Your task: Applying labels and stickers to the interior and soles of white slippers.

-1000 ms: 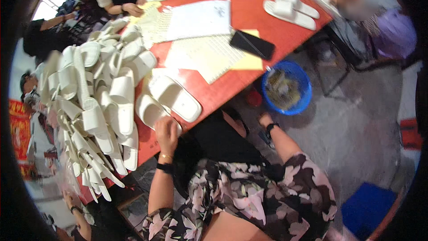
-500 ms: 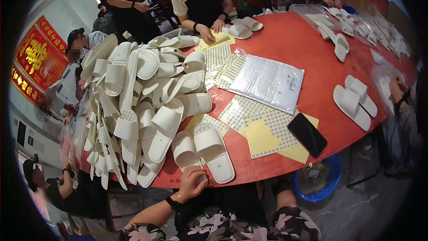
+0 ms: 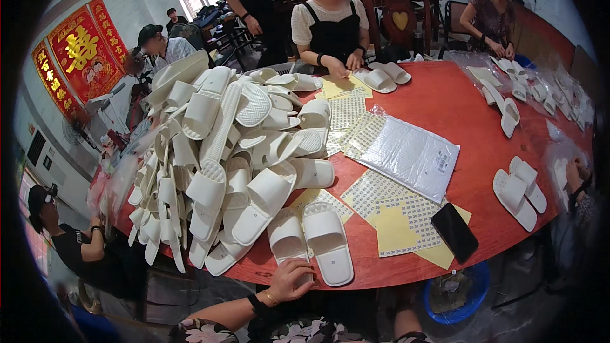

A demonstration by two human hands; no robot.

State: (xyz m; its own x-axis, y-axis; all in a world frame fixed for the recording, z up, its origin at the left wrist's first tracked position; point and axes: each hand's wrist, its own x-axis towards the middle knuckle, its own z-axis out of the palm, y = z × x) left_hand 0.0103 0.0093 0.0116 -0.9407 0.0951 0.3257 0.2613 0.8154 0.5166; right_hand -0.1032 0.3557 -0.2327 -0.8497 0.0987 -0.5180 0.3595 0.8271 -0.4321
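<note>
My left hand [image 3: 289, 279], with a dark band and a thin gold bracelet at the wrist, reaches over the near edge of the red round table [image 3: 457, 111]. Its fingers curl over the heel of a white slipper [image 3: 286, 238]. That slipper lies flat beside its twin [image 3: 327, 244], toes pointing away from me. A big heap of white slippers [image 3: 222, 152] rises just left of the pair. My right hand is out of the picture.
Sheets of small stickers [image 3: 381, 190] and yellow backing paper [image 3: 397, 235] lie right of the pair, with a black phone [image 3: 454, 232] and a clear bag of sheets [image 3: 410, 155]. Another slipper pair [image 3: 521, 194] sits far right. A blue basin [image 3: 457, 292] stands under the table. Several people work around it.
My view has tilted up from my lap to the whole table. My left hand has stayed at the slipper's heel. My right arm, seen a second ago, has left the picture.
</note>
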